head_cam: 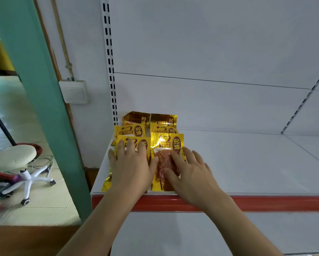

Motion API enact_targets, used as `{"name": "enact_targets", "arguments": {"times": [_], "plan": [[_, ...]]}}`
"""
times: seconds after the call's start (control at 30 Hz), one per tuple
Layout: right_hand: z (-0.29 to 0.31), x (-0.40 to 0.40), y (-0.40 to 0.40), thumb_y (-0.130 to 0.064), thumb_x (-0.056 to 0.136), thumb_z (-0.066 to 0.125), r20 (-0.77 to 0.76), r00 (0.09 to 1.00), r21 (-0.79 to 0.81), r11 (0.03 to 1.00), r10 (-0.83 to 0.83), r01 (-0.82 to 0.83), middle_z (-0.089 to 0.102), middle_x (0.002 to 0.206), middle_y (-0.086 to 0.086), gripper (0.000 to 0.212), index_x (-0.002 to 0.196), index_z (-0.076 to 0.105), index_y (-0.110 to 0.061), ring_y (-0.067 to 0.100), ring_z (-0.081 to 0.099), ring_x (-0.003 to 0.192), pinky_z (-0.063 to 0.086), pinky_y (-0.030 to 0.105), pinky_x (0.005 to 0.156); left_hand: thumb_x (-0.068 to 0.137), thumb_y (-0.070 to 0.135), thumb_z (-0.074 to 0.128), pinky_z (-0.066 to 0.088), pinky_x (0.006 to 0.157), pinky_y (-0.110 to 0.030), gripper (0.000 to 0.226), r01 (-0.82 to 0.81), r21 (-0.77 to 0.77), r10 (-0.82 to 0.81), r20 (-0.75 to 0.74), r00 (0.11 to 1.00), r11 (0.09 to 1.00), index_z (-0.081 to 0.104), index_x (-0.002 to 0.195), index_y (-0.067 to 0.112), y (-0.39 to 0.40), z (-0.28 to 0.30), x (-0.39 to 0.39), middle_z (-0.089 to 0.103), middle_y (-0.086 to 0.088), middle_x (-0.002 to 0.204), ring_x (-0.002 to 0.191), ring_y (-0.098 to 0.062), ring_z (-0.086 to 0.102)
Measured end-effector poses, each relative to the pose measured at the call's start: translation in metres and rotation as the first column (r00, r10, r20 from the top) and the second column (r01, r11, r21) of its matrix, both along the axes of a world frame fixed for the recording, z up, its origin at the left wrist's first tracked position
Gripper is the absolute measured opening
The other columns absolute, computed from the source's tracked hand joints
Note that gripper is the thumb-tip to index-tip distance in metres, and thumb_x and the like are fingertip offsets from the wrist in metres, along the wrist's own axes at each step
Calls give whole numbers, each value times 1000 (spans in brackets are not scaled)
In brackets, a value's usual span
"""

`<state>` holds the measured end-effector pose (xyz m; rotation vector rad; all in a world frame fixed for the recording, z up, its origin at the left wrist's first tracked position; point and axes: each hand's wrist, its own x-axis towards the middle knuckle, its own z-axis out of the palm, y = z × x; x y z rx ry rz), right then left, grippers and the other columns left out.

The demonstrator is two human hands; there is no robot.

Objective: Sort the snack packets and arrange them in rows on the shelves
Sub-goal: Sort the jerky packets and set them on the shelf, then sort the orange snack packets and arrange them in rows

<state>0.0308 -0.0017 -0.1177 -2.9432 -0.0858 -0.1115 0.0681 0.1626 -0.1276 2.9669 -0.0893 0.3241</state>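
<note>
Several gold snack packets lie in two overlapping rows at the left end of a white shelf (247,163) with a red front strip. My left hand (131,167) lies flat with straight fingers on the front packet of the left row (132,142). My right hand (190,172) rests with spread fingers on the front packet of the right row (167,145), covering part of its clear window with reddish food. Behind them lie further packets (131,131), and the rearmost ones (163,120) lean against the back panel.
The shelf stretches bare and white to the right. A slotted upright (110,61) stands behind the packets. Left of the unit are a green pillar (44,89), a wall switch (74,92) and a white swivel stool (16,159) on the floor.
</note>
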Motion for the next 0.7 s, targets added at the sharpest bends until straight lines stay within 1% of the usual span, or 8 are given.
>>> {"name": "enact_targets", "arguments": {"times": [0.1, 0.2, 0.27, 0.37, 0.43, 0.53, 0.6, 0.7], "plan": [[4, -8, -7, -64, 100, 21, 38, 998, -44, 998, -40, 41, 10, 168, 6, 66, 158, 14, -33, 30, 3, 154, 15, 46, 122, 100, 60, 42, 31, 117, -65, 66, 25, -58, -18, 125, 992, 998, 51, 146, 14, -7, 3, -3, 47, -18, 155, 148, -43, 35], [7, -17, -25, -68, 89, -3, 102, 992, -101, 992, -71, 81, 9, 168, 9, 83, 159, 16, -28, 31, 1, 155, 13, 47, 123, 100, 61, 37, 33, 115, -66, 68, 77, -99, -53, 227, 973, 992, 55, 143, 11, -29, 10, -12, 51, -19, 152, 146, -45, 38], [8, -25, -44, -68, 85, -6, 149, 985, -102, 989, -88, 104, 13, 167, 12, 90, 159, 22, -25, 33, 5, 155, 15, 50, 122, 97, 66, 29, 33, 115, -66, 74, 127, -99, -97, 265, 959, 987, 57, 141, 13, -49, 16, -21, 51, -18, 152, 147, -43, 38], [11, -39, -82, -67, 82, -11, 145, 983, -106, 986, -112, 128, 8, 168, 11, 93, 160, 16, -24, 31, 0, 155, 10, 49, 123, 97, 68, 24, 33, 116, -64, 77, 168, -72, -142, 271, 952, 983, 57, 141, 14, -87, 21, -37, 51, -16, 153, 148, -41, 36], [13, -52, -114, -67, 82, -12, 153, 980, -104, 984, -127, 144, 4, 168, 10, 92, 160, 13, -26, 30, -3, 155, 8, 49, 124, 98, 68, 20, 30, 120, -62, 79, 177, -70, -156, 242, 958, 982, 51, 147, 15, -118, 26, -49, 45, -15, 158, 151, -39, 31], [15, -76, -172, -66, 86, -8, 173, 975, -97, 982, -143, 161, 6, 168, 9, 87, 160, 14, -26, 30, -2, 155, 9, 49, 125, 100, 68, 22, 13, 128, -55, 79, 216, -80, -201, 165, 966, 973, 33, 160, 19, -178, 31, -68, 25, -12, 169, 159, -34, 11], [18, -91, -216, -66, 89, -6, 172, 970, -82, 979, -171, 187, 5, 168, 8, 84, 160, 13, -26, 29, -3, 155, 8, 49, 125, 101, 68, 25, 6, 129, -52, 78, 243, -76, -230, 151, 961, 967, 22, 163, 21, -222, 33, -81, 15, -10, 172, 160, -32, 3], [21, -111, -283, -67, 93, -1, 159, 959, -78, 965, -236, 251, 3, 168, 7, 79, 160, 10, -27, 29, -5, 155, 7, 49, 125, 101, 69, 22, 0, 129, -51, 80, 278, -79, -266, 134, 955, 957, 12, 165, 22, -291, 34, -95, 6, -8, 174, 160, -31, -4]]}}
